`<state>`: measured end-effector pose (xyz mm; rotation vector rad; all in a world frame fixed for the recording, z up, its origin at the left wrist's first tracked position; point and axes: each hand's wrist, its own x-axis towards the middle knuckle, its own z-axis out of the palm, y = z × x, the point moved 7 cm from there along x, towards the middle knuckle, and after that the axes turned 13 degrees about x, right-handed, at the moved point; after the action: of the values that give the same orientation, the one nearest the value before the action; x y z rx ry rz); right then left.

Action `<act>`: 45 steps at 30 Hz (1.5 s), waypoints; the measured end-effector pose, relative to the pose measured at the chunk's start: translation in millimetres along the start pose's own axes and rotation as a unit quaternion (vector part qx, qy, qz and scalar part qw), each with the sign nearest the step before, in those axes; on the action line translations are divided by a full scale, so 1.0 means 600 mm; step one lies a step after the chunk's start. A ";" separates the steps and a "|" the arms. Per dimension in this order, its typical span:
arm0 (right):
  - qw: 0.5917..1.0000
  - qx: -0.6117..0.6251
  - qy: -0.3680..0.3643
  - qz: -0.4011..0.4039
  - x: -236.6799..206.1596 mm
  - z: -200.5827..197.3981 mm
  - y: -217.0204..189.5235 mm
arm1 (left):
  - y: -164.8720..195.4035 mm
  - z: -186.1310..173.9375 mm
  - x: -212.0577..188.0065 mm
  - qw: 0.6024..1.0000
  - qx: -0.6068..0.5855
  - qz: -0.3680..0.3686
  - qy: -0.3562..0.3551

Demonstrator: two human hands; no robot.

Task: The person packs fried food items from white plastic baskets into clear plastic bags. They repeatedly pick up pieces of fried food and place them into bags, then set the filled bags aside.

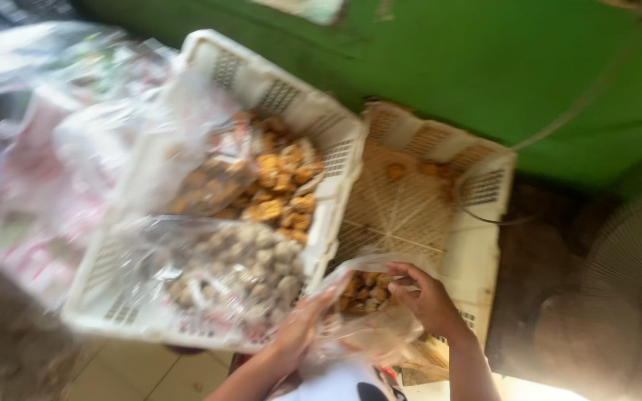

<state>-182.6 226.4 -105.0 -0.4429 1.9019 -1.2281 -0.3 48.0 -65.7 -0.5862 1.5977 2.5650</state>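
The right hand (426,297) pinches the rim of a clear plastic bag (369,312) holding brown fried snacks (364,289). The left hand (302,323), fingers fairly open, supports the bag's other side. The bag hangs just in front of two white slatted plastic crates: the nearer crate (209,56) packed with bagged snacks, the farther crate (477,245) almost bare. Behind them stands a green wall (484,59).
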 end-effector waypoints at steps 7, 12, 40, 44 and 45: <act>0.978 0.026 0.205 -0.004 0.154 -0.185 -0.033 | -0.043 -0.017 -0.008 0.994 0.007 -0.104 0.015; 0.908 -0.335 0.240 -0.081 0.244 -0.197 -0.052 | -0.053 -0.018 -0.012 0.995 0.056 -0.087 -0.006; 0.981 0.025 0.189 -0.045 0.177 -0.155 -0.021 | -0.022 -0.001 0.010 0.993 -0.039 -0.102 0.035; 0.898 -0.291 0.234 -0.232 0.272 -0.187 -0.068 | -0.052 -0.013 0.002 0.993 -0.048 -0.098 0.040; 0.909 -0.288 0.242 -0.182 0.296 -0.199 -0.061 | -0.059 -0.015 0.003 0.994 -0.055 -0.088 0.037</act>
<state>-388.9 162.7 -127.3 -0.9018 2.7182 -1.0424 9.2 56.0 -100.0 -0.8016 1.3627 2.5380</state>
